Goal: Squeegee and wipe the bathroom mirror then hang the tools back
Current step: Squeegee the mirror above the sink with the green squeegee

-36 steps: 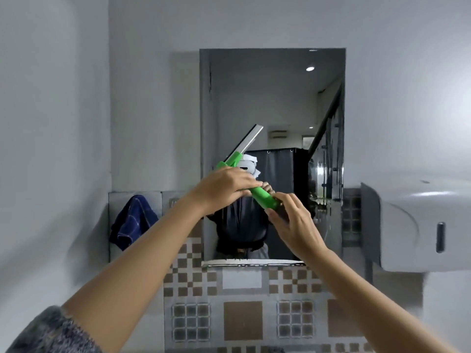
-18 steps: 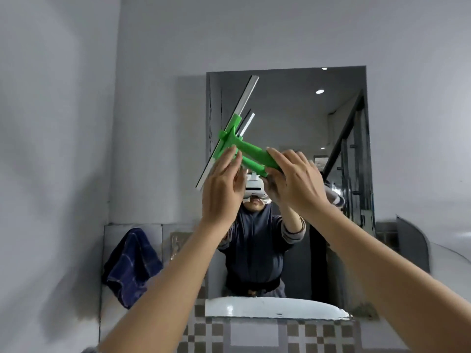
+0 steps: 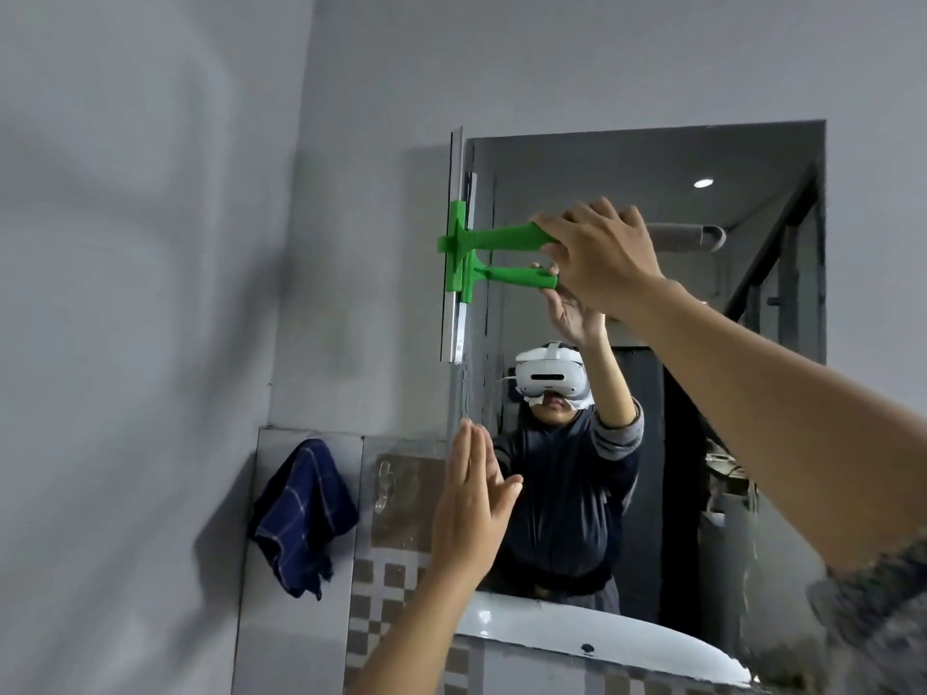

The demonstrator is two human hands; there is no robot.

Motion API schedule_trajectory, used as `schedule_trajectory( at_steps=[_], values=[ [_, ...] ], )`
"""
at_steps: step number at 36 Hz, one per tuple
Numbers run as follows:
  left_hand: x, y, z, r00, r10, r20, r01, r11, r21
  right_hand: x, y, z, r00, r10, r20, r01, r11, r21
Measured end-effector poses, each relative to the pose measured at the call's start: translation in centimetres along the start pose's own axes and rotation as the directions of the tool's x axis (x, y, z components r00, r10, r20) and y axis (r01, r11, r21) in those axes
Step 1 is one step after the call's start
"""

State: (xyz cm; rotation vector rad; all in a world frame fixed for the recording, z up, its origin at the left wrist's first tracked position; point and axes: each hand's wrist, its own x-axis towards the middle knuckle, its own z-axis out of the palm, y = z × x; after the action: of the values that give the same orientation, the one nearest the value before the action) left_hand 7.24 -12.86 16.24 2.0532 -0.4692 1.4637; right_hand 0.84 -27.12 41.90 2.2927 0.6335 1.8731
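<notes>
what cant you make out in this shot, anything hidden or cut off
Head view only:
- Squeegee handle end: covered by the right hand.
- Whether its blade touches the mirror: not clear at this angle.
- Hook holding the blue cloth: hidden by the cloth.
- Basin: cut off by the bottom edge.

Squeegee (image 3: 459, 248) upright against mirror (image 3: 652, 158) left edge, handle pointing to 3 o'clock into right hand (image 3: 599, 258). Left hand (image 3: 471, 514) below at 6 o'clock, apart from squeegee. Cloth (image 3: 301, 519) hangs on wall at 8 o'clock, left of mirror. Hook (image 3: 385, 481) between cloth and left hand.
</notes>
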Motion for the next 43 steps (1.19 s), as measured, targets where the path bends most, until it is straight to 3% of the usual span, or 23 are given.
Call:
schedule_trajectory(
  at_steps=[16,43],
  values=[
    [0.2,-0.5,-0.1,0.996,-0.003,0.094,-0.002,0.999,0.048,0.9,-1.0,0.6,0.994,0.102,0.033,-0.101,0.995,-0.013],
    [0.1,-0.9,0.0,0.996,0.002,0.084,-0.005,0.999,0.039,1.7,0.2,-1.7,0.980,0.074,0.184,-0.057,0.994,-0.097]
  ],
)
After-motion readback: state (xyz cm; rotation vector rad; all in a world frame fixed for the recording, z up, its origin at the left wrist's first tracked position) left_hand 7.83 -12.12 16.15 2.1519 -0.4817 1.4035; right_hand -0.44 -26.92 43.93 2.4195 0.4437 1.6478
